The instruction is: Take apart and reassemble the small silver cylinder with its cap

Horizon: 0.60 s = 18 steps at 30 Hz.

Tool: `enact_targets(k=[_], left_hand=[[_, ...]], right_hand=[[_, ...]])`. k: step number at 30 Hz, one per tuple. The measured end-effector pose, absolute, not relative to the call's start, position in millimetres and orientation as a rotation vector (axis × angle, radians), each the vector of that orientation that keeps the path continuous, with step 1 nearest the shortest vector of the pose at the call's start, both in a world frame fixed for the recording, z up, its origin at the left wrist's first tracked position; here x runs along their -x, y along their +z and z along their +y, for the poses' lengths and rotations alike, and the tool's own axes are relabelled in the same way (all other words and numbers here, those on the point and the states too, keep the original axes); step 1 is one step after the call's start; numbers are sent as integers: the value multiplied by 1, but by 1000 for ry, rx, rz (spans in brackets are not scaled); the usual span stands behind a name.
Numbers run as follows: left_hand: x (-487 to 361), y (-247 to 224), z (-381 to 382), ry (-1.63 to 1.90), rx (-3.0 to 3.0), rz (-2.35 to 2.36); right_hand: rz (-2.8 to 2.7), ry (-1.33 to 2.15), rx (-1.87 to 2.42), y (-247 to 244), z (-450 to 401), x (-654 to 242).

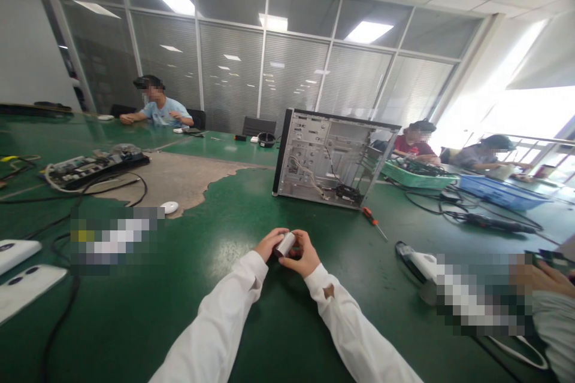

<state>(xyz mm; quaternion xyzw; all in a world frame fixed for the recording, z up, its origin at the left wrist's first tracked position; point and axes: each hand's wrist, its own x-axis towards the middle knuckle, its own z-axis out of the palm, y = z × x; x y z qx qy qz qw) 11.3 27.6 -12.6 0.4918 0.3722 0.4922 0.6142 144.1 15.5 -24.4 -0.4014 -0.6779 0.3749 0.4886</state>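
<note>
Between my two hands is a small silvery cylinder (pixel 286 244) with a dark reddish end facing me; its exact kind does not show. My left hand (pixel 268 243) has its fingers closed on the cylinder's left side. From the other side, my right hand (pixel 306 255) grips it with thumb and fingers. Both hands are just above the green table (pixel 215 311). Beyond them stands an opened computer case (pixel 332 158), its side panel off, with loose cables and metal brackets visible inside. A screwdriver (pixel 372 221) with an orange and black handle lies by the case's lower right corner.
A power strip (pixel 96 164) with cables lies left, near a brown torn patch (pixel 171 176) and a white round object (pixel 169 207). Green (pixel 417 175) and blue baskets (pixel 503 191) stand right. A co-worker's hand (pixel 536 275) is at far right; other people sit across the table.
</note>
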Motion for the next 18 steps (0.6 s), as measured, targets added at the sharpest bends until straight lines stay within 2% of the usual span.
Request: enact_targets(k=[11, 18], left_hand=[[-12, -10, 29, 1191, -1171, 1013], [-14, -7, 22, 1156, -1515, 954]], right_hand=[[-1317, 944, 1113, -22, 24, -148], [-1266, 1229, 1101, -17, 28, -165]])
